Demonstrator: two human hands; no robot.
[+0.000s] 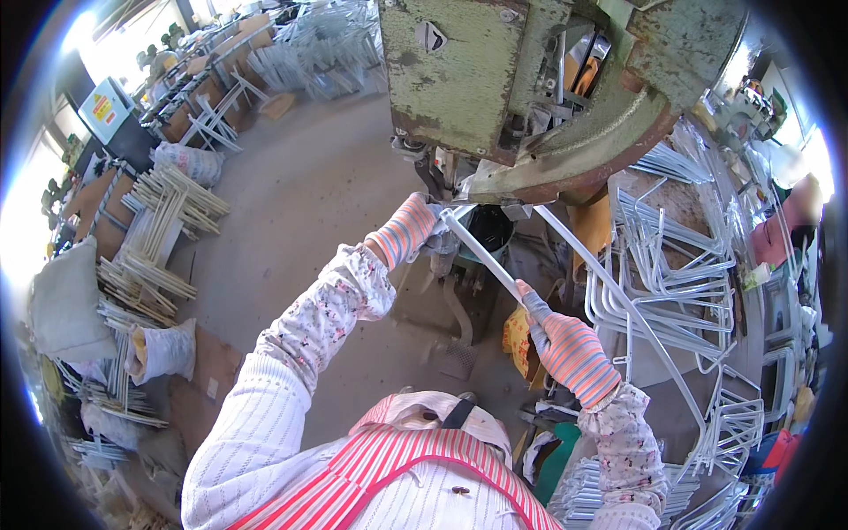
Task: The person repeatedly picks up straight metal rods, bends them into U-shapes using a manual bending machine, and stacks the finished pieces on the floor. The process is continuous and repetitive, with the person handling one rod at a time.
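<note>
1. Head view: the left hand (408,231), gloved, is clenched around the bent white metal rod (481,256) beneath the green press machine (459,71).
2. The right hand (565,344) clasps the same rod lower down.

The room was a workshop with a bare grey concrete floor (309,185), dusty and open through the middle. Strong daylight came in through windows (115,40) at the upper left and washed out that corner. Along the left side lay bundles of pale metal rods (163,221) beside stuffed white sacks (66,300). Further back stood stacks of white wire frames (322,49) and long wooden benches (212,62). On the right, more bent white frames (680,265) were heaped together.
</note>
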